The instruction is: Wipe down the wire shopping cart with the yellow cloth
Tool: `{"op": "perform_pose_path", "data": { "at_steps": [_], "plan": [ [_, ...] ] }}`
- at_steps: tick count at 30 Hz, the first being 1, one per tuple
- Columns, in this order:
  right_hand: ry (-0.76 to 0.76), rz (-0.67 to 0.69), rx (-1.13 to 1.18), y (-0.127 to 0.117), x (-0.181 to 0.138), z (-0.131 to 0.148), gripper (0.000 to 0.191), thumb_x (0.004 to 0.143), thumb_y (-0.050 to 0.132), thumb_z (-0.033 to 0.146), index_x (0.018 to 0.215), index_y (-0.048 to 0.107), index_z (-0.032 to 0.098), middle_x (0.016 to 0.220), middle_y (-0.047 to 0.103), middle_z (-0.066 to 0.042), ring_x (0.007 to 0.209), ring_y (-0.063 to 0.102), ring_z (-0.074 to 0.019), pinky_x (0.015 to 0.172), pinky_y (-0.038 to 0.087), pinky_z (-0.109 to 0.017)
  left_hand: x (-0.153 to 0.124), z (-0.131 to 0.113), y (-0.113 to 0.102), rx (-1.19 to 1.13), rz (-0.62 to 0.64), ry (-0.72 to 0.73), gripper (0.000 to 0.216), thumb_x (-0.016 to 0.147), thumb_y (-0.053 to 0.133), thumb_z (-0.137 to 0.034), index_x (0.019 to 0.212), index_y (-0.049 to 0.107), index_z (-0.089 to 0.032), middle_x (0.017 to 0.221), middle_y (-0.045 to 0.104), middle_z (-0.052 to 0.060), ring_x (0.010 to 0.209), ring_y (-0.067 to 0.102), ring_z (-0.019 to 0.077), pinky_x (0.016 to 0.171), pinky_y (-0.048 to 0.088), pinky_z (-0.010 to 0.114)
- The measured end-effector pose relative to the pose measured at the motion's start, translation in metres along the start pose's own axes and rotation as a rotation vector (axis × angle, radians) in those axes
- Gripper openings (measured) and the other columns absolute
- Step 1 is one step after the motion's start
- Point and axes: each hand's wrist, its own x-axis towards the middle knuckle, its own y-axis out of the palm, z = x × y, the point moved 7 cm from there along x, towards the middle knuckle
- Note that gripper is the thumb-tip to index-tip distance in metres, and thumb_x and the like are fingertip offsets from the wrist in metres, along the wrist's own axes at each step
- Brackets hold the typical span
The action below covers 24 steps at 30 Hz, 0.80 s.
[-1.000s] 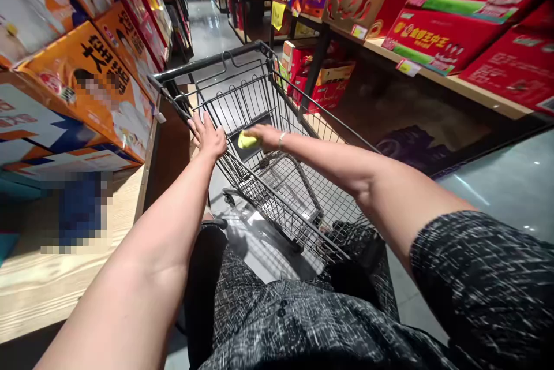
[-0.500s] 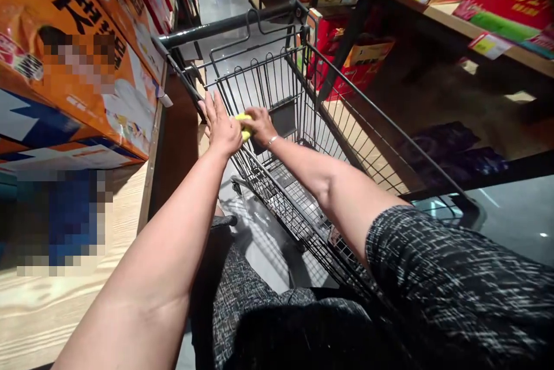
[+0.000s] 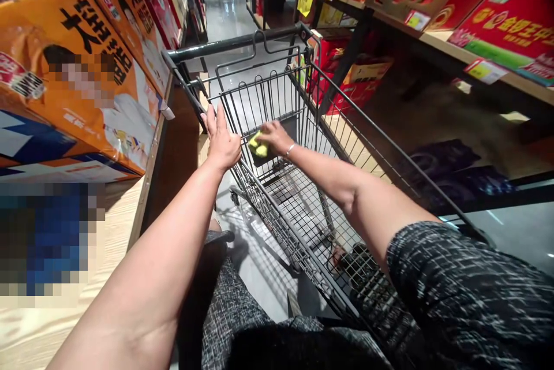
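Observation:
A black wire shopping cart [image 3: 298,202] stands in front of me, its handle bar [image 3: 234,44] at the far end. On the cart's left top rail rests my left hand [image 3: 223,142], fingers stretched out and pointing away from me. My right hand [image 3: 279,134] is closed on a crumpled yellow cloth [image 3: 258,147], held inside the basket just right of the left rail. Behind the cloth is a dark panel [image 3: 283,133] on the cart's wire end. The parts of the cloth under my fingers are hidden.
Orange boxes [image 3: 73,58] stand on a wooden shelf [image 3: 116,225] close on the left. Along the right run shelves with red boxes [image 3: 506,18] and price tags [image 3: 485,71]. An aisle floor [image 3: 225,6] stretches beyond the handle.
My right hand has moved with the yellow cloth off the left rail, rightward into the basket. My left hand stays on the rail. The view has shifted slightly.

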Motion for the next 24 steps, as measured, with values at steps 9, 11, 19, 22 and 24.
{"op": "perform_pose_path", "data": {
  "at_steps": [9, 11, 19, 22, 24],
  "plan": [
    [-0.046, -0.418, 0.1, -0.095, 0.086, -0.022, 0.043, 0.102, 0.033, 0.047, 0.13, 0.055, 0.024, 0.135, 0.041, -0.008, 0.139, 0.027, -0.0325, 0.11, 0.032, -0.058, -0.004, 0.0, -0.002, 0.048, -0.006, 0.007, 0.096, 0.071, 0.056, -0.008, 0.159, 0.019, -0.022, 0.168, 0.004, 0.003, 0.152, -0.012, 0.0335, 0.125, -0.002, 0.05],
    [0.044, -0.365, 0.045, -0.068, 0.067, -0.024, 0.036, 0.101, 0.039, 0.044, 0.128, 0.055, 0.028, 0.137, 0.039, -0.007, 0.138, 0.026, -0.031, 0.112, 0.031, -0.055, -0.004, 0.0, -0.001, 0.044, -0.006, 0.006, 0.096, 0.071, 0.056, -0.008, 0.159, 0.019, -0.024, 0.168, 0.004, 0.001, 0.152, -0.013, 0.0336, 0.125, -0.002, 0.051],
    [0.26, 0.005, -0.047, 0.058, -0.058, -0.042, 0.027, 0.095, 0.049, 0.029, 0.118, 0.064, 0.032, 0.14, 0.042, -0.006, 0.131, 0.027, -0.0305, 0.106, 0.034, -0.047, -0.002, 0.004, 0.0, 0.017, 0.0, 0.012, 0.098, 0.068, 0.053, -0.007, 0.158, 0.021, -0.025, 0.167, 0.004, -0.001, 0.151, -0.014, 0.0328, 0.124, -0.005, 0.049],
    [0.248, 0.112, -0.046, 0.073, -0.082, -0.05, 0.027, 0.095, 0.049, 0.028, 0.116, 0.064, 0.031, 0.14, 0.043, -0.008, 0.128, 0.028, -0.0305, 0.103, 0.034, -0.048, 0.0, 0.006, 0.001, -0.004, -0.004, 0.013, 0.098, 0.067, 0.052, -0.008, 0.158, 0.021, -0.026, 0.167, 0.005, -0.003, 0.152, -0.013, 0.0316, 0.124, -0.006, 0.047],
    [0.178, 0.157, -0.07, 0.067, -0.081, -0.057, 0.027, 0.093, 0.052, 0.025, 0.117, 0.064, 0.03, 0.14, 0.044, -0.009, 0.128, 0.028, -0.0307, 0.102, 0.035, -0.048, 0.0, 0.007, 0.001, 0.004, -0.001, 0.008, 0.098, 0.067, 0.052, -0.008, 0.158, 0.022, -0.026, 0.167, 0.004, -0.003, 0.152, -0.013, 0.031, 0.124, -0.006, 0.046]
  ]
}}
